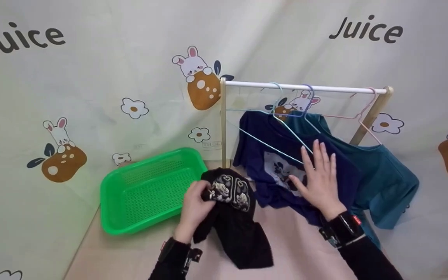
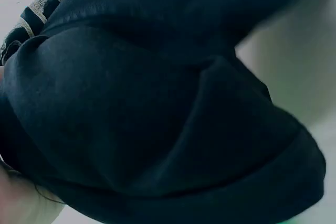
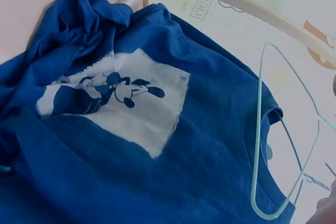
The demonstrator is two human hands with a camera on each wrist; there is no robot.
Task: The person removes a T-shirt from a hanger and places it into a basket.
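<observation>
A black garment (image 1: 237, 229) droops from the pinching left hand (image 1: 196, 205), right hand (image 1: 321, 181) spread before the navy shirt (image 1: 282, 138).

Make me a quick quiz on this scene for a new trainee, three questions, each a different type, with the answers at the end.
1. Multiple choice: what does the left hand hold?
A) the pink hanger
B) the black garment
C) the purple hanger

2. True or false: in the head view, the green basket stands to the right of the rack.

3. Fill in the blank: in the head view, the teal shirt hangs partly behind the ____ shirt.

Key:
1. B
2. False; it stands to the left.
3. Navy, as in the navy shirt with the pale printed patch.
</observation>
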